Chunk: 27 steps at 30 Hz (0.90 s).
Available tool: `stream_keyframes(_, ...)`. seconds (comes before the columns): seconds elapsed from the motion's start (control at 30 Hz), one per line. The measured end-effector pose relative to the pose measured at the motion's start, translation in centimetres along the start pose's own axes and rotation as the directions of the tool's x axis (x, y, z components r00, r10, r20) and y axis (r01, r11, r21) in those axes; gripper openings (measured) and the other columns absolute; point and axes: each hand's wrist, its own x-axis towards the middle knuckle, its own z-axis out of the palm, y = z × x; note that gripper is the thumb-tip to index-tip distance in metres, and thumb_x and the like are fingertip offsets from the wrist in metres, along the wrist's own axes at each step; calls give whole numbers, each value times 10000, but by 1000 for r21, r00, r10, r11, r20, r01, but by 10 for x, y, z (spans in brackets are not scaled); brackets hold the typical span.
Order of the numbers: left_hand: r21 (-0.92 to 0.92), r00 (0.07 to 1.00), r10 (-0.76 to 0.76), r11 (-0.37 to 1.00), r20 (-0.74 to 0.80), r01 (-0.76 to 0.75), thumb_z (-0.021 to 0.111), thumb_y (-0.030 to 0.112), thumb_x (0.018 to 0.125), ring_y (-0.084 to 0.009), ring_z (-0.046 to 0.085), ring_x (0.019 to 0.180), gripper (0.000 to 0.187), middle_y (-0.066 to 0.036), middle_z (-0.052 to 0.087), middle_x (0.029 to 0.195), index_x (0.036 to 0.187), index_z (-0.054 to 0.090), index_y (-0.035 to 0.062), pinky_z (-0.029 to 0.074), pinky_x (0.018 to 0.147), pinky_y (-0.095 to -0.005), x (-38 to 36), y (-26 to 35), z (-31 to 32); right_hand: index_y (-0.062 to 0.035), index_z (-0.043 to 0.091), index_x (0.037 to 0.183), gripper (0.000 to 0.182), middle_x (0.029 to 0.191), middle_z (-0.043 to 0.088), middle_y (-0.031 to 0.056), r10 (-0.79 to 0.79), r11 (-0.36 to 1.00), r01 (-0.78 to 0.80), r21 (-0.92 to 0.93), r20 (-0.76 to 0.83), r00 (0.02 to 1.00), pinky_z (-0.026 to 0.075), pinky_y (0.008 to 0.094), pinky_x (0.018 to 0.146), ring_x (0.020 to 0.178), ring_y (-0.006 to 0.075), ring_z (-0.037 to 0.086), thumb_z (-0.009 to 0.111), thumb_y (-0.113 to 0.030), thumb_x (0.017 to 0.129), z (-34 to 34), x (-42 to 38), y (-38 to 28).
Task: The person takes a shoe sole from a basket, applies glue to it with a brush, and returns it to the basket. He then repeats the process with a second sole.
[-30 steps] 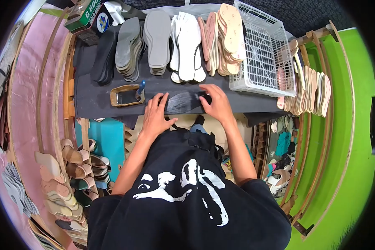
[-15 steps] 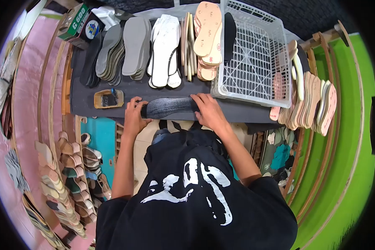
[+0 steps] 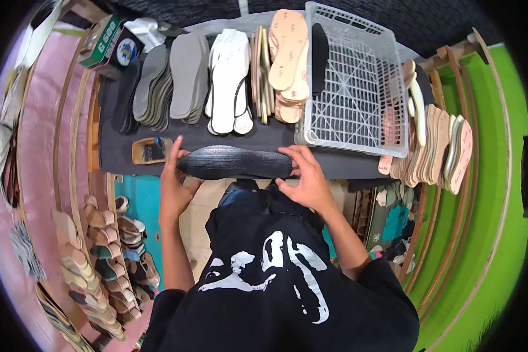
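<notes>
A black, ribbed, sole-shaped piece (image 3: 234, 162) lies crosswise at the front edge of the dark-covered table (image 3: 264, 137). My left hand (image 3: 177, 182) holds its left end, with thumb and fingers spread around it. At the right end, my right hand (image 3: 306, 179) grips it between thumb and fingers. Just left of my left hand is a small wooden box (image 3: 149, 151) with a blue-and-dark item inside. Behind the piece stand stacks of grey insoles (image 3: 188, 76), white insoles (image 3: 229, 82) and peach insoles (image 3: 288, 56).
A clear plastic crate (image 3: 358, 88) stands at the back right, with a black sole at its left wall. More insoles (image 3: 431, 144) are racked at the right. A green box (image 3: 107, 47) sits back left. Shoe parts (image 3: 102, 246) fill the rack at lower left.
The black piece now shows more of its broad face and looks longer. Both hands have shifted slightly outward and down, and the fingers of my left hand have lifted and straightened.
</notes>
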Motion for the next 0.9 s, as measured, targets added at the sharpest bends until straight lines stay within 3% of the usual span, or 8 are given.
stream_keyframes(0.07, -311, 998, 52, 949, 28, -41, 819, -255, 712, -206, 627, 1229, 1237, -99, 569, 1425, 1748, 304, 182, 602, 994, -358, 9, 14, -11, 1, 656, 1397, 621, 1362, 616, 150, 113, 988, -103, 117, -81, 990, 643, 334, 855, 1029, 242, 689, 853, -7, 808, -12, -8, -21)
stream_keyframes(0.13, -310, 992, 104, 948, 64, -80, 763, -298, 711, -206, 623, 1241, 1245, -99, 545, 1467, 1759, 265, 152, 590, 1007, -351, 24, 39, -21, 17, 654, 1424, 597, 1360, 648, 132, 115, 989, -101, 107, -132, 985, 649, 297, 834, 1033, 183, 708, 844, 13, 858, -22, -18, -26)
stream_keyframes(0.2, -394, 966, 232, 903, 116, -170, 733, -311, 710, -203, 616, 1255, 1247, -117, 534, 1491, 1766, 242, 137, 572, 1028, -344, 46, 63, -23, 38, 634, 1459, 580, 1399, 648, 125, 294, 887, -217, 407, -135, 946, 642, 287, 832, 1118, 167, 707, 816, 40, 908, -33, -27, -30)
stream_keyframes(0.33, -618, 897, 371, 771, 242, -152, 723, -214, 763, -210, 608, 1284, 1162, -138, 557, 1476, 1766, 224, 92, 541, 1036, -317, 100, 112, -11, 53, 625, 1478, 548, 1425, 634, 122, 382, 753, -177, 634, -202, 902, 612, 297, 953, 1127, 171, 725, 765, 86, 950, -47, -51, -22)
stream_keyframes(0.43, -628, 795, 448, 770, 409, -111, 620, -123, 793, -169, 608, 1304, 1055, -119, 591, 1463, 1758, 230, 53, 525, 1038, -279, 143, 159, 2, 74, 592, 1502, 542, 1431, 644, 146, 464, 673, -168, 721, -234, 854, 581, 328, 1053, 1206, 194, 716, 744, 53, 982, -57, -63, -37)
stream_keyframes(0.6, -625, 664, 512, 776, 545, -87, 710, -47, 929, -144, 715, 1187, 695, -104, 735, 1331, 1592, 500, -54, 560, 1052, -294, 241, 211, 51, 88, 526, 1557, 601, 1452, 625, 165, 469, 521, -32, 853, -255, 845, 574, 367, 1114, 1279, 234, 699, 731, 29, 996, -85, -50, -35)
stream_keyframes(0.73, -477, 686, 423, 870, 592, -124, 715, 195, 1010, -113, 710, 1159, 562, -50, 752, 1318, 1513, 594, -23, 550, 1060, -299, 302, 254, 87, 102, 461, 1595, 639, 1544, 531, 170, 456, 505, 12, 863, -278, 845, 552, 384, 1152, 1320, 242, 665, 703, 20, 1009, -110, -11, -16)
stream_keyframes(0.9, -304, 737, 257, 950, 625, -74, 737, 277, 1034, -139, 657, 1301, 609, -71, 669, 1468, 1545, 559, -2, 498, 1159, -294, 366, 282, 131, 103, 361, 1645, 739, 1634, 455, 212, 468, 234, 93, 968, -196, 862, 440, 436, 1266, 1444, 292, 577, 719, -75, 1024, -128, 40, 24)
